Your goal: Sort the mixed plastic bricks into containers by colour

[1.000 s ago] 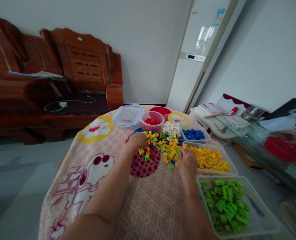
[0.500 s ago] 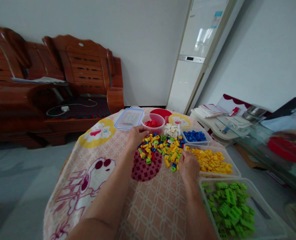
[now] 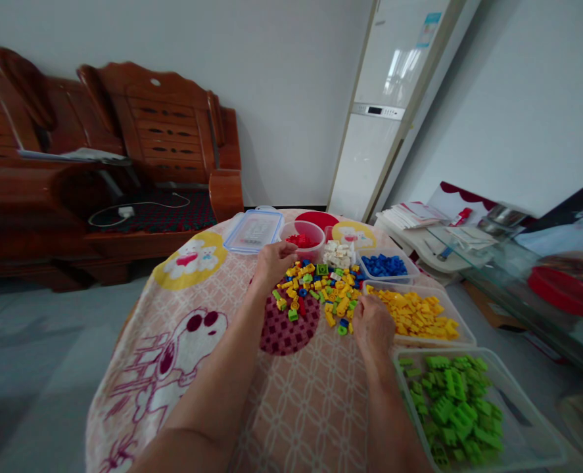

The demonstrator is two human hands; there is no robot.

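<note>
A loose pile of small mixed bricks [image 3: 321, 289], yellow, green, blue and red, lies on the cartoon tablecloth [image 3: 192, 341]. My left hand [image 3: 273, 261] hovers at the pile's far left edge, right beside the round clear tub of red bricks [image 3: 302, 228]. Its fingers are curled, and I cannot see what is inside them. My right hand [image 3: 371, 322] rests at the pile's near right edge, touching the corner of the tray of yellow bricks [image 3: 461, 340]. Its fingers are folded under, back of the hand up.
A tray of green bricks [image 3: 518, 410] sits at the near right and a tray of blue bricks [image 3: 384, 266] further back. White bricks [image 3: 338, 253], a clear lid [image 3: 254, 230] and a red lid [image 3: 317, 217] lie behind. A wooden sofa [image 3: 163, 131] stands left, a glass table [image 3: 518, 276] right.
My left hand has left the pile's left side and travelled away from me to the red brick tub. My right hand has stayed at the pile's near right edge.
</note>
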